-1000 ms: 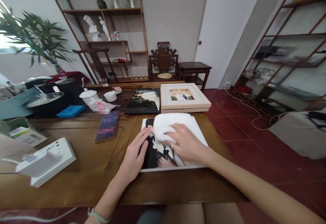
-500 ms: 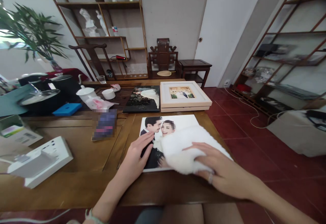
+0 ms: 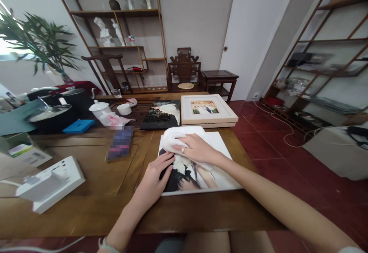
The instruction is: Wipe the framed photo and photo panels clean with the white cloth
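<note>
A large photo print (image 3: pixel 218 176) lies flat on the wooden table (image 3: pixel 94 176) in front of me. My left hand (image 3: pixel 156 176) rests flat on its near left part, fingers stretched out. My right hand (image 3: pixel 195 148) presses a white cloth (image 3: pixel 172 137) onto the print's far left corner, fingers lying over the cloth. The cloth and hand hide the upper part of the picture.
Behind the print lie a dark photo panel (image 3: pixel 162 115) and a light wooden framed picture (image 3: pixel 207 109). To the left are a white box (image 3: pixel 54 182), a blurred card (image 3: pixel 119 142), a blue pad (image 3: pixel 79 125), white cups, a teapot and black pots (image 3: pixel 54 113). Shelves line the walls.
My right hand swept the white cloth from the print's near right side up to its far left corner. My left hand stayed on the print.
</note>
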Motion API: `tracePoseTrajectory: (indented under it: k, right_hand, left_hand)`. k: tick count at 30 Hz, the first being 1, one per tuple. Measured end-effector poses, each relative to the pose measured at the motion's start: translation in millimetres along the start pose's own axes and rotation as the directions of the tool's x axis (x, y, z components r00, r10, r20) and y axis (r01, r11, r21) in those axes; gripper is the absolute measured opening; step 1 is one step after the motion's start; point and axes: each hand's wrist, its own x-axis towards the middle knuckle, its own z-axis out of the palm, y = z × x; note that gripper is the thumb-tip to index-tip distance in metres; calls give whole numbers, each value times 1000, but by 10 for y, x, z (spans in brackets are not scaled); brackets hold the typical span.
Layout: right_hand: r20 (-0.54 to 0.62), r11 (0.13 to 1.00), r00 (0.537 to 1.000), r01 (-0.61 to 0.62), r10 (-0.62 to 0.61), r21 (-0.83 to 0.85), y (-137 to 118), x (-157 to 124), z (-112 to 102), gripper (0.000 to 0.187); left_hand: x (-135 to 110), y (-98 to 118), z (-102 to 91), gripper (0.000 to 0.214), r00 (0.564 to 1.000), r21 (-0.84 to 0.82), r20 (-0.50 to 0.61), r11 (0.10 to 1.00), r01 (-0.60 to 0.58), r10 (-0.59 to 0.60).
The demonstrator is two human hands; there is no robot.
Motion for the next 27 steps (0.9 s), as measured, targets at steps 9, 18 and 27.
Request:
tracePoseTrajectory:
  k: [9,18,27]
  right_hand:
    - [-26,998,1000,-13,14,55,227,-229,-102,28]
    - [-167,980,965,-196,200,41,736,-694,-416,32]
    - [-25,978,980,-198,196,-60,312,-1084,-310,29]
  left_hand:
    - [9,6,-26,29,1000,-7,6,1000,-16,16]
    - [34,12,-43,29,1000,-14,1,1000,-22,22]
    - [40,-35,-28,30,999,3,2,999,-35,35]
